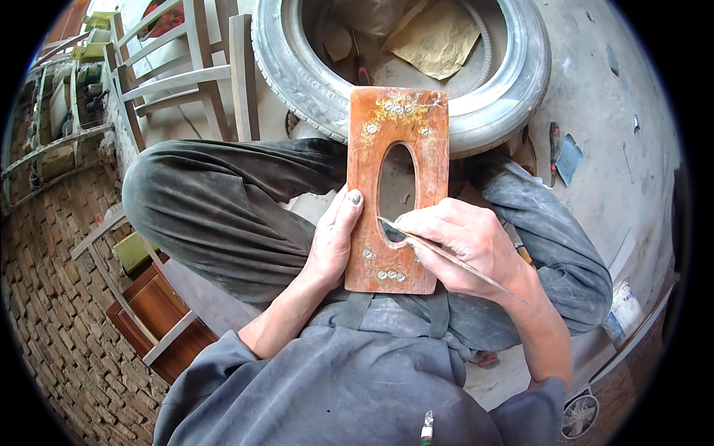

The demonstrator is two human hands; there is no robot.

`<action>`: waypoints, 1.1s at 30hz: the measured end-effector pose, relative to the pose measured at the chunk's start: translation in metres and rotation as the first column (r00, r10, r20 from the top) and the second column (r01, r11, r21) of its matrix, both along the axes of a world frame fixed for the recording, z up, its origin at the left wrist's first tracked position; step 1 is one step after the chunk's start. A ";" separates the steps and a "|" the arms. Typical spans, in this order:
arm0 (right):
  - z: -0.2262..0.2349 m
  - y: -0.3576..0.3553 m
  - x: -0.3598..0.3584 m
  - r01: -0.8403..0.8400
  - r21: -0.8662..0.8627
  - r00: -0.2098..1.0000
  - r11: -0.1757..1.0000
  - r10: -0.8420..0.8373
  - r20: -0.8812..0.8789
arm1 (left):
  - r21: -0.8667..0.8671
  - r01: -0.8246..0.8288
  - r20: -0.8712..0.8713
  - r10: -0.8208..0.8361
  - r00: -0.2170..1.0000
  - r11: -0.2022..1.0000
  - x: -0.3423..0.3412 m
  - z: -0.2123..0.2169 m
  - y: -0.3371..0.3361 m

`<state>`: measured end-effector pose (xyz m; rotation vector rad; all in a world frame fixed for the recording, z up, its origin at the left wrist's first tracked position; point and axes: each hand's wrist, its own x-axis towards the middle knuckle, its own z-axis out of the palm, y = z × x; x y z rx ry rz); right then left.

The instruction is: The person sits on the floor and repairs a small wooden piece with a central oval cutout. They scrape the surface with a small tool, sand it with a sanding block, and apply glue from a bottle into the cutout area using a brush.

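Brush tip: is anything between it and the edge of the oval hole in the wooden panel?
Nothing visible. The right hand holds the thin brush with its tip at the oval's lower rim on the wooden panel; the left hand grips the panel's left edge.

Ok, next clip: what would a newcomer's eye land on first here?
First the orange-brown wooden panel with an oval cut-out and small shell-like inlays, propped upright on the seated person's lap at centre. The left hand steadies its left edge, while the right hand holds a thin pointed tool with its tip at the lower rim of the oval. Behind the panel, a large pale tyre lies flat on the floor.
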<state>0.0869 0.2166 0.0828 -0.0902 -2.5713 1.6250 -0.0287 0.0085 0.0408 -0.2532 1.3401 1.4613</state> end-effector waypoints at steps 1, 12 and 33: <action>-0.002 -0.001 -0.002 0.003 0.006 1.000 1.000 -0.003 -0.005 | 0.007 0.015 -0.019 -0.015 1.000 1.000 -0.001 0.000 -0.001; -0.015 0.001 -0.004 -0.011 0.028 0.999 1.000 0.012 -0.038 | 0.042 -0.004 -0.071 0.006 0.997 0.999 0.000 -0.002 0.003; -0.021 -0.001 -0.002 0.019 -0.024 0.999 1.000 -0.020 -0.029 | 0.023 0.038 -0.064 -0.036 0.997 0.999 -0.002 -0.002 0.002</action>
